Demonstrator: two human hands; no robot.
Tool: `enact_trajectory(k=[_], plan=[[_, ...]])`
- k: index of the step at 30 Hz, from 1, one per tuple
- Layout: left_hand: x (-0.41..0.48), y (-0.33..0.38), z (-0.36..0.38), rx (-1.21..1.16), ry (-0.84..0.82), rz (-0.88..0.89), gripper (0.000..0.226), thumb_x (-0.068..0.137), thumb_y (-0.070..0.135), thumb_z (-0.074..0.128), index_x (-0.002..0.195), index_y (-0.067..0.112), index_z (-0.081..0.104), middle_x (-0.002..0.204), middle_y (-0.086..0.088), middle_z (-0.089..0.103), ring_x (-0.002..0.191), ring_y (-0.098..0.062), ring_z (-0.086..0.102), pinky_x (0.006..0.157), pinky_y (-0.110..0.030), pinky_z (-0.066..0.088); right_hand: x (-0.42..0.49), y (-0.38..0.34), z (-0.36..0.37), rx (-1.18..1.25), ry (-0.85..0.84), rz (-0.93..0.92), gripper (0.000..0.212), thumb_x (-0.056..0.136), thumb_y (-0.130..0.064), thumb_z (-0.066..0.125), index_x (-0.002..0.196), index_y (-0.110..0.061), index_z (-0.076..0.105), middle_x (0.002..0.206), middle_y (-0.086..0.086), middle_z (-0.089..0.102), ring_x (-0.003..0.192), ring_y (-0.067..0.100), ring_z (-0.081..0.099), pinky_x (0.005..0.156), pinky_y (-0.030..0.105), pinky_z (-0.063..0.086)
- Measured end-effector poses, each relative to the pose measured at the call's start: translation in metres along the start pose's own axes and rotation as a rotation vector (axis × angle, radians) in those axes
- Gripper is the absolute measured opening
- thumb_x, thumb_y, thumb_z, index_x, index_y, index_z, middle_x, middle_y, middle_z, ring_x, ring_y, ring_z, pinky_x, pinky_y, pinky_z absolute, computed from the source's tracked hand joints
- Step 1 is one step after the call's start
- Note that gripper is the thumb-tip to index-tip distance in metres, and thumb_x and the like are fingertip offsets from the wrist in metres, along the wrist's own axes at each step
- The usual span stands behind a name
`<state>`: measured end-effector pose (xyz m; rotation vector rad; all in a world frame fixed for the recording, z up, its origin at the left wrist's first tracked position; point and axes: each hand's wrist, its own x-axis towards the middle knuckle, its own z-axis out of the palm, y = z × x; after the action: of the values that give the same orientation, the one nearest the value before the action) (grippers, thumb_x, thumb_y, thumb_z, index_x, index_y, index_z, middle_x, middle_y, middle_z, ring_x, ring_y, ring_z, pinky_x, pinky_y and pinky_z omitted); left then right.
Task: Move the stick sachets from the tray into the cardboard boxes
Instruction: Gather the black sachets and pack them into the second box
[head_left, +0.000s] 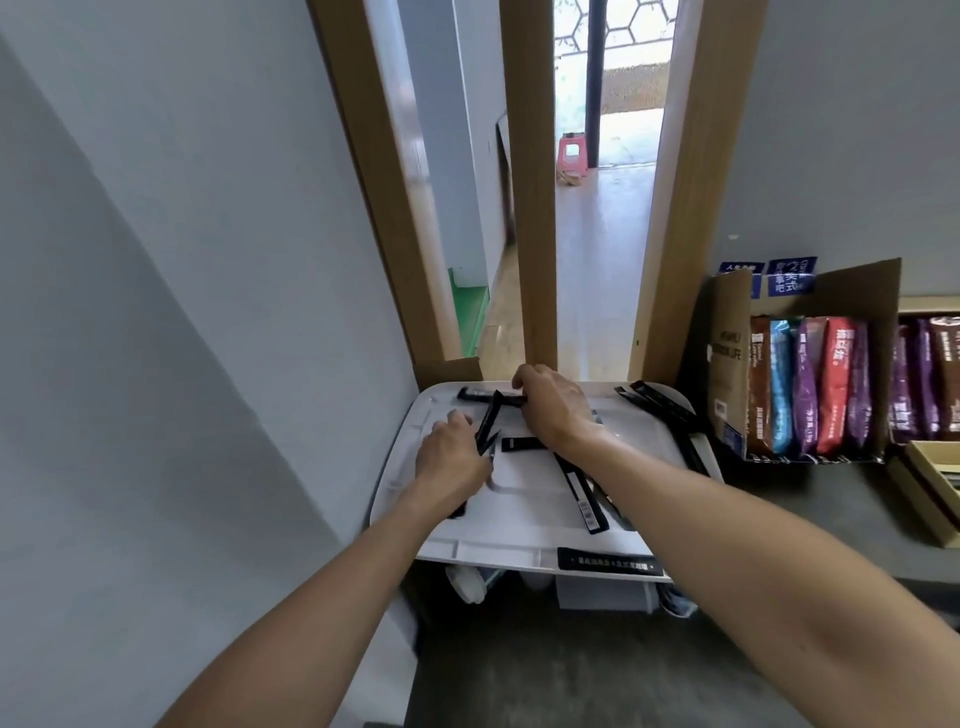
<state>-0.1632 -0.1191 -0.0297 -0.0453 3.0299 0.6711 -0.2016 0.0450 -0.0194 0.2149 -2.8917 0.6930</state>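
Note:
A white tray (524, 525) lies in front of me with several black stick sachets scattered on it. My left hand (452, 460) rests on the tray's left part, fingers closed on black sachets (488, 423) that stick up from it. My right hand (550, 408) reaches to the tray's far side and grips a black sachet (478, 397) lying there. More sachets (584, 493) lie under my right forearm, others (660, 405) at the far right corner. One sachet (608, 562) lies on the tray's near rim. A flat cardboard box (930, 488) sits at the right edge.
An open cardboard carton (730, 358) holds upright coloured pouches (808, 384) to the right of the tray. More pouches (930, 374) stand further right. A grey wall runs close on the left. An open doorway lies beyond the tray. The tray rests on a container at the grey table's edge.

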Motion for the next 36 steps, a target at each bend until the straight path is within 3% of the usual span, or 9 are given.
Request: enact_trajectory(k=[2, 6, 11, 14, 17, 22, 26, 31, 36], plan=[[0.001, 0.000, -0.001, 0.056, 0.004, 0.075, 0.044, 0.090, 0.019, 0.072, 0.131, 0.007, 0.060, 0.126, -0.017, 0.062, 0.113, -0.037, 0.064, 0.088, -0.041, 0.052, -0.004, 0.000, -0.011, -0.013, 0.049, 0.027, 0.051, 0.087, 0.016, 0.050, 0.133, -0.005, 0.058, 0.123, 0.016, 0.056, 0.103, 0.041, 0.064, 0.086, 0.046, 0.052], [0.003, 0.002, -0.008, 0.070, 0.032, 0.129, 0.019, 0.096, 0.013, 0.057, 0.109, 0.009, 0.070, 0.114, -0.016, 0.058, 0.096, -0.038, 0.064, 0.074, -0.037, 0.046, -0.020, 0.022, -0.035, -0.110, 0.164, 0.210, 0.026, 0.095, -0.005, 0.050, 0.120, -0.003, 0.056, 0.118, 0.016, 0.049, 0.090, 0.040, 0.064, 0.068, 0.041, 0.045], [0.017, 0.034, -0.019, -0.058, 0.024, 0.314, 0.017, 0.096, 0.006, 0.050, 0.095, 0.017, 0.062, 0.101, -0.009, 0.062, 0.093, -0.033, 0.062, 0.074, -0.040, 0.046, -0.032, 0.048, -0.056, -0.285, 0.017, 0.485, 0.044, 0.101, -0.027, 0.062, 0.136, -0.003, 0.050, 0.135, 0.015, 0.047, 0.114, 0.036, 0.063, 0.073, 0.039, 0.051], [0.016, 0.057, -0.014, -0.051, -0.121, 0.473, 0.019, 0.093, 0.005, 0.049, 0.092, 0.022, 0.057, 0.095, -0.003, 0.064, 0.090, -0.029, 0.063, 0.069, -0.037, 0.043, -0.031, 0.058, -0.054, -0.410, -0.037, 0.455, 0.038, 0.104, -0.008, 0.044, 0.140, -0.004, 0.055, 0.138, 0.017, 0.051, 0.127, 0.035, 0.050, 0.097, 0.045, 0.054], [0.011, 0.065, -0.002, 0.126, -0.191, 0.587, 0.014, 0.093, 0.010, 0.056, 0.095, 0.023, 0.053, 0.104, -0.008, 0.064, 0.096, -0.029, 0.062, 0.075, -0.040, 0.051, -0.037, 0.063, -0.052, -0.386, -0.048, 0.417, 0.040, 0.103, -0.001, 0.038, 0.136, -0.006, 0.060, 0.137, 0.019, 0.056, 0.126, 0.035, 0.051, 0.102, 0.042, 0.049], [0.016, 0.051, 0.009, 0.036, -0.108, 0.596, 0.012, 0.094, 0.012, 0.062, 0.099, 0.019, 0.054, 0.114, -0.008, 0.056, 0.103, -0.026, 0.057, 0.083, -0.037, 0.048, -0.043, 0.065, -0.060, -0.273, -0.006, 0.361, 0.034, 0.095, 0.011, 0.045, 0.114, -0.002, 0.070, 0.117, 0.018, 0.072, 0.109, 0.035, 0.069, 0.086, 0.040, 0.053], [0.023, 0.042, 0.001, 0.018, -0.042, 0.554, 0.011, 0.100, 0.022, 0.062, 0.094, 0.020, 0.052, 0.107, -0.004, 0.056, 0.096, -0.023, 0.054, 0.085, -0.042, 0.049, -0.044, 0.064, -0.066, -0.137, 0.007, 0.419, 0.013, 0.101, -0.010, 0.056, 0.112, -0.005, 0.061, 0.101, 0.011, 0.069, 0.088, 0.031, 0.064, 0.070, 0.037, 0.049], [0.022, 0.043, -0.008, 0.182, -0.203, 0.639, 0.027, 0.094, 0.028, 0.075, 0.081, 0.028, 0.051, 0.096, 0.003, 0.061, 0.089, -0.018, 0.055, 0.072, -0.037, 0.044, -0.063, 0.061, -0.082, -0.073, -0.085, 0.450, 0.021, 0.100, -0.010, 0.056, 0.119, -0.001, 0.057, 0.111, 0.015, 0.068, 0.102, 0.035, 0.067, 0.073, 0.036, 0.048], [0.017, 0.046, -0.004, 0.234, -0.088, 0.650, 0.018, 0.094, 0.022, 0.069, 0.086, 0.025, 0.053, 0.104, -0.005, 0.069, 0.096, -0.026, 0.063, 0.069, -0.035, 0.042, -0.090, 0.063, -0.072, -0.200, -0.252, 0.416, 0.016, 0.100, -0.006, 0.053, 0.107, -0.006, 0.067, 0.112, 0.015, 0.066, 0.100, 0.033, 0.062, 0.077, 0.032, 0.046]])
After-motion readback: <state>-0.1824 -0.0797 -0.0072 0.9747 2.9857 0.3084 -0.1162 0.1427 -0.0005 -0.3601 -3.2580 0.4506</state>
